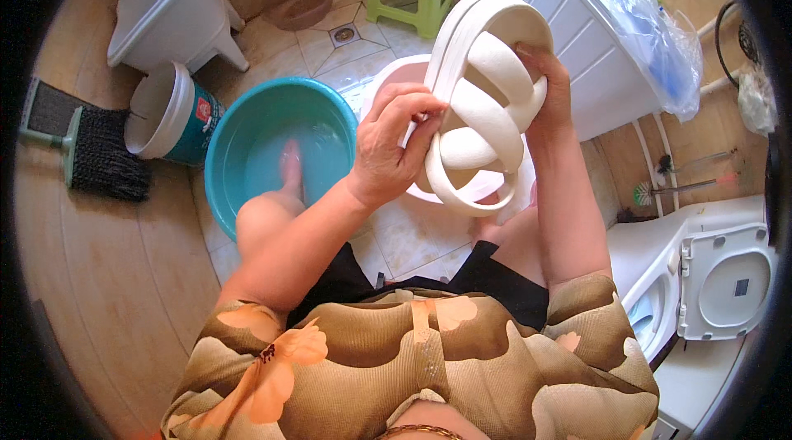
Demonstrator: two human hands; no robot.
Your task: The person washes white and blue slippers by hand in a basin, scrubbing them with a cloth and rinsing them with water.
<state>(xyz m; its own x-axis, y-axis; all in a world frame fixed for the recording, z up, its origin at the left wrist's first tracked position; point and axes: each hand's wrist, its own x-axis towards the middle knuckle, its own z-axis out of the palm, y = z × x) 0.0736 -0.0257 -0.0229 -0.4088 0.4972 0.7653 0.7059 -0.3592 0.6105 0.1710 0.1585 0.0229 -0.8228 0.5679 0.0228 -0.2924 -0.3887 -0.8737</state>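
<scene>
A cream sandal with thick, puffy, crossed straps and a chunky sole is held up before me. My left hand pinches the sole's edge on the left between thumb and fingers. Around the sandal's upper right end, my right hand is closed, with its fingers partly hidden by the sole and straps. Beneath the sandal is a pale pink basin, mostly covered from view. To the left stands a large teal basin holding water, with one bare foot in it.
At left are a paint bucket, a black-bristled broom and a white sink. A green stool with a dark cushion stands ahead. A white washing machine and an open toilet are on the right.
</scene>
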